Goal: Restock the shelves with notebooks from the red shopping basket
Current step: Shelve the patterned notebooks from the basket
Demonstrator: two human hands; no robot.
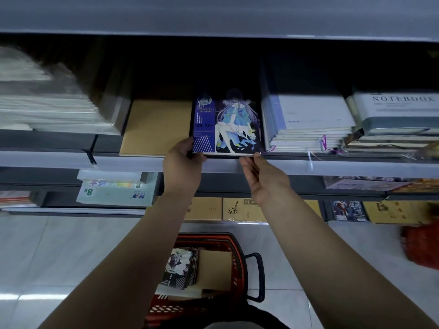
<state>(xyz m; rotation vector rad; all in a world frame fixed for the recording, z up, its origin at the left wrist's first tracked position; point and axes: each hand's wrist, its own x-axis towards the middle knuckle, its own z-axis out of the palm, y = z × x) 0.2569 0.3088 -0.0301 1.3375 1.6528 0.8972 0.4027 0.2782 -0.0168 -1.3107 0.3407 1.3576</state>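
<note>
At the 6 o'clock edge of the view, the red shopping basket (234, 248) is being seen standing on the pale tiled floor (59, 252), between the two forearms. Inside it, a stack of illustrated notebooks (180, 267) is being shown at the left, just beside a plain brown notebook (215, 267). The basket's dark handle (257, 276) is being shown projecting toward 3 o'clock.

Slightly above frame centre, an illustrated notebook (228, 125) marked "FOR YOU" is being held flat at the front edge of the shelf (332, 166). Its lower left corner is being gripped by the left hand (183, 162), with the thumb laid on the cover and the fingers curled beneath. Its lower right corner is being touched by the right hand (263, 176) with extended fingertips; whether that corner is being pinched cannot be told.

At 9 o'clock of the held notebook, a brown kraft notebook (155, 128) is being shown lying flat just beside it. At 3 o'clock, a stack of white notebooks (311, 124) with ribbon markers is being shown just beside it. Farther toward 3 o'clock, a grey stack labelled "NOTEBOOK" (399, 110) is being shown. At far 9 o'clock, blurred wrapped white stacks (52, 108) are being shown.
</note>
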